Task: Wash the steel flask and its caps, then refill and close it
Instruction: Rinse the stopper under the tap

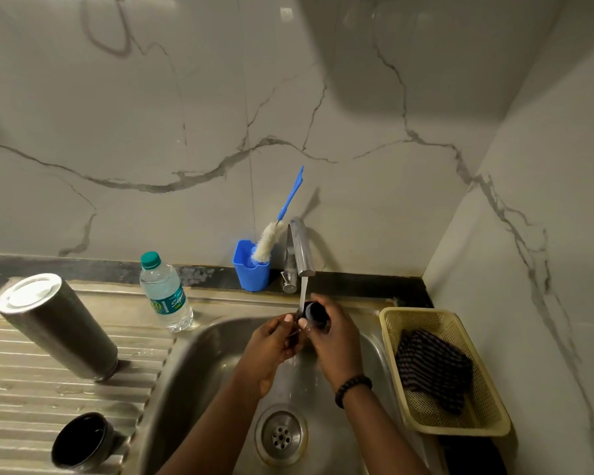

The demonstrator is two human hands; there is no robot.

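Right hand [333, 334] grips the small dark cap [315, 311] under running water; left hand [275, 341] pinches its edge.

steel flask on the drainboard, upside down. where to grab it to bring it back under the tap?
Wrap a hand round the middle of the steel flask, coming from the sink side. It stands mouth-down on the ridged drainboard, so the plain round wall is the only free grip. The flat base on top gives no purchase. The cup and the water bottle stand clear of it.
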